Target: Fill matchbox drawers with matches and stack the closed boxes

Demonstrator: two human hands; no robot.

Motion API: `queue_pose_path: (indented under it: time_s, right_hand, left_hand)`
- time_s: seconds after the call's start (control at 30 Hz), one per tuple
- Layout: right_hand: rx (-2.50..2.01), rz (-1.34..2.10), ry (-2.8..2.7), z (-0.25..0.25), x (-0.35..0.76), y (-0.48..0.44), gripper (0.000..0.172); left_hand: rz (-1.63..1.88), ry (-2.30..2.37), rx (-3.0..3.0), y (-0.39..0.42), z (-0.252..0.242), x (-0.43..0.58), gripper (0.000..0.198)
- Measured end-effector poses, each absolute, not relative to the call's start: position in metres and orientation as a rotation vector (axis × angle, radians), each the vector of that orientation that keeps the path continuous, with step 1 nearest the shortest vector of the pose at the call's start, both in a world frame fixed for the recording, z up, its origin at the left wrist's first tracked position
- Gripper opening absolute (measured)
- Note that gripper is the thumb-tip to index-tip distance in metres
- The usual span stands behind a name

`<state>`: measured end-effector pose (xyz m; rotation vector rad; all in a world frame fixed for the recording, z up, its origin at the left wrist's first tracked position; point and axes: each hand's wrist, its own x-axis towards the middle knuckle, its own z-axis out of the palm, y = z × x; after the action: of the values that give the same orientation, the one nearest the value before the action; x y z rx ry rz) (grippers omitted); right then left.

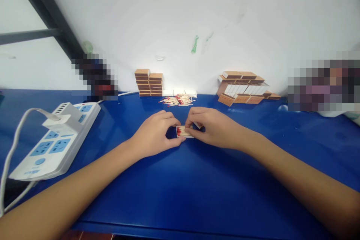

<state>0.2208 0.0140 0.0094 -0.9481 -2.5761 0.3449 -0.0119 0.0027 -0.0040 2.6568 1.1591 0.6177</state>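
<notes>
A small white matchbox tray lies on the blue table in front of me, with red-tipped matches inside, their heads toward the left. My left hand grips the tray's left end between thumb and fingers. Over the right end, my right hand is closed in a pinch on the matches; its fingertips cover part of them. A small object under the right palm is mostly hidden. Beyond the hands, a loose pile of matches is spread before white trays at the wall.
Stacked brown matchboxes stand back left. More matchboxes are piled back right, several showing white sides. A power strip with a plugged-in white adapter and cable is at left. The blue table meets a white wall; blurred patches sit at both sides.
</notes>
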Motion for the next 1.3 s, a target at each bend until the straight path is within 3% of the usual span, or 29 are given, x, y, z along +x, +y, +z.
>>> queue_pose_path:
  time_s: [0.53, 0.93, 1.3]
  right_hand:
    - [-1.027, 0.307, -2.615, 0.0111, 0.2215, 0.0142, 0.009]
    - [-0.830, 0.226, -2.635, 0.0081, 0.2209, 0.0136, 0.025]
    - [-0.816, 0.235, -2.667, 0.0130, 0.2194, 0.0095, 0.030]
  left_hand:
    - [0.597, 1.165, 2.664, 0.0015, -0.0026, -0.0106, 0.026]
    - [0.594, 1.163, 2.670, 0.0023, -0.0033, -0.0110, 0.027]
    - [0.591, 1.160, 2.677, 0.0029, -0.0038, -0.0110, 0.026]
